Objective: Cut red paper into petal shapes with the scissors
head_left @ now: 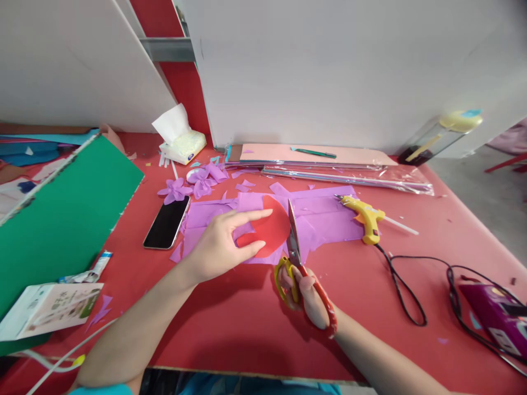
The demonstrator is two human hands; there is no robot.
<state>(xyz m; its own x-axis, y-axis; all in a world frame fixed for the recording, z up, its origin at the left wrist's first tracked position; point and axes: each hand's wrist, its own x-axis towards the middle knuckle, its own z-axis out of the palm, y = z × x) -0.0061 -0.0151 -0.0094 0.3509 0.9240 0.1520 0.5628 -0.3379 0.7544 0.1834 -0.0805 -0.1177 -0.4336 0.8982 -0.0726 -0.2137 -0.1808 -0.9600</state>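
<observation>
My left hand pinches a piece of purple paper with a red circle on it, thumb below and fingers above. My right hand grips scissors by their red and yellow handles, blades pointing away and lying at the right edge of the red circle. More purple paper sheets lie flat on the red table beneath and behind the cut piece.
A yellow glue gun with a black cord lies to the right. A phone and purple paper flowers sit left of the paper. A green board, a tissue pack, wrapped paper sheets and a purple power strip surround the area.
</observation>
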